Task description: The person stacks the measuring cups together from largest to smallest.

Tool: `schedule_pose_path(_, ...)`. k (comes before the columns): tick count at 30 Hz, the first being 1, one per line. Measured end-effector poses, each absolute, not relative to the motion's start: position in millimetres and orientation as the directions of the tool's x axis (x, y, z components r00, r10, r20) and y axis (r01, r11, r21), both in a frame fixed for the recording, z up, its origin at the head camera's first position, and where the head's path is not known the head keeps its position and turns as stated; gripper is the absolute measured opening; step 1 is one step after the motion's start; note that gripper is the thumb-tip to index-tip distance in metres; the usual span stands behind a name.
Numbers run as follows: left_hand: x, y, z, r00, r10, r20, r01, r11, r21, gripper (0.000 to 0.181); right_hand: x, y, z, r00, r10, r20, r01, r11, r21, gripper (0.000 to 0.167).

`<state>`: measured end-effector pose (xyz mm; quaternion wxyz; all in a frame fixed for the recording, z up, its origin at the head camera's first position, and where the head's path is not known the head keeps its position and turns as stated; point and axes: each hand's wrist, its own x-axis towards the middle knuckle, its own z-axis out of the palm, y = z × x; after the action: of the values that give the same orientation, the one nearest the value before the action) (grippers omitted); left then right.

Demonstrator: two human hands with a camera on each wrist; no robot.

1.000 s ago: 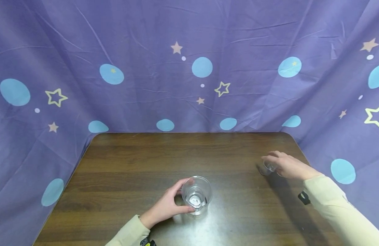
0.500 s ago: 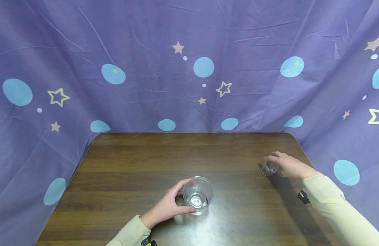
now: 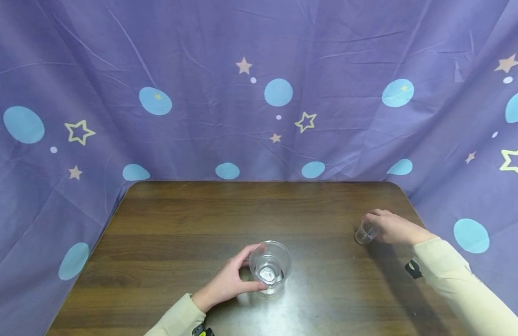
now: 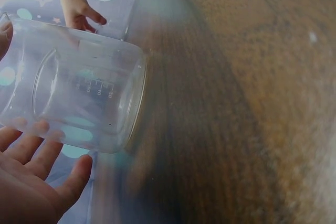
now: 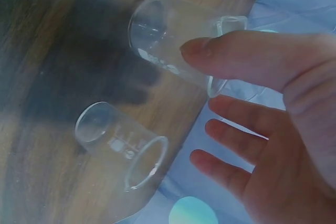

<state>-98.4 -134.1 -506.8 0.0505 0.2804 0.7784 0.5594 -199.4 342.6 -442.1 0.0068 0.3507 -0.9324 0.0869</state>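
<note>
My left hand (image 3: 229,280) grips a large clear beaker (image 3: 284,259), thumb on the near side and fingers round the far side. A smaller beaker (image 4: 79,85) with printed graduations stands inside it. At the right of the table, my right hand (image 3: 395,227) holds a small clear beaker (image 3: 364,234) near its rim. The thumb (image 5: 226,56) lies against this beaker in the right wrist view; the index finger is hidden, and the other fingers extend free. A second small beaker (image 5: 118,148) stands apart, beside the held one; in the head view the right hand mostly hides it.
The brown wooden table (image 3: 192,219) has rounded far corners. Purple curtains (image 3: 200,93) with stars and blue dots enclose its back and sides. The small beakers stand near the right edge. A bright glare lies on the table in front of the large beaker.
My right hand has lowered slightly with the small beaker, which now sits closer to the table and more upright. The left hand and the large beaker stay in place.
</note>
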Motion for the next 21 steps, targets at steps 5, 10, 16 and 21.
schedule_pose_path(5,-99,-134,-507,-0.835,0.495,0.238,0.384,0.216,0.898,0.084,-197,338,-436,-0.765,-0.642,0.043,-0.64,0.752,-0.155,0.052)
schedule_pose_path(10,-98,-135,-507,-0.836,0.495,0.237,0.382,0.215,0.899,0.085,-192,328,-426,-0.763,-0.647,0.022,-0.641,0.751,-0.156,0.049)
schedule_pose_path(16,-99,-135,-508,-0.84,0.496,0.221,0.371,0.228,0.9,0.086,-189,319,-412,-0.745,-0.667,0.012,-0.663,0.738,-0.123,0.049)
schedule_pose_path(21,-99,-134,-506,-0.841,0.495,0.218,0.368,0.228,0.902,0.087,-184,310,-400,-0.736,-0.677,0.019,-0.675,0.731,-0.1,0.05)
